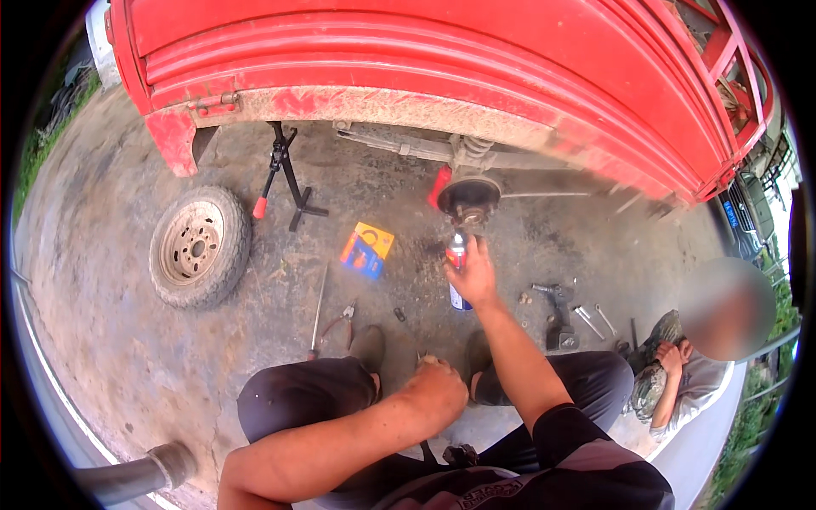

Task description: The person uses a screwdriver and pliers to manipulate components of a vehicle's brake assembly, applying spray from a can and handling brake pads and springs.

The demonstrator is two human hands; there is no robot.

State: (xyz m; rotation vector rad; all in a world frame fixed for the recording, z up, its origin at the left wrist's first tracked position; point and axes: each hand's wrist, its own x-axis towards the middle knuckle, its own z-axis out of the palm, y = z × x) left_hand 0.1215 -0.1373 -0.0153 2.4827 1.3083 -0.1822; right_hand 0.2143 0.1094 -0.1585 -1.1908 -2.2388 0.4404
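My right hand [478, 274] is closed around an upright spray can [460, 299] with a blue and white lower part and a red upper part. Its top is close to the dark brake drum [469, 197] under the red vehicle's side. Between my knees, my left hand [432, 393] is closed, its fingers curled away from view. Whatever it might hold is hidden. To the left of the can lies a yellow and blue box [367, 250]. A long screwdriver [320, 314] and a pair of pliers [342, 325] rest on the ground by my left foot.
The red vehicle body [382, 64] overhangs the work spot. A removed wheel [199, 246] lies at left, near a black metal stand [289, 174]. A cordless impact wrench [558, 319] and wrenches [587, 323] lie at right. Another person [680, 374] crouches beyond them.
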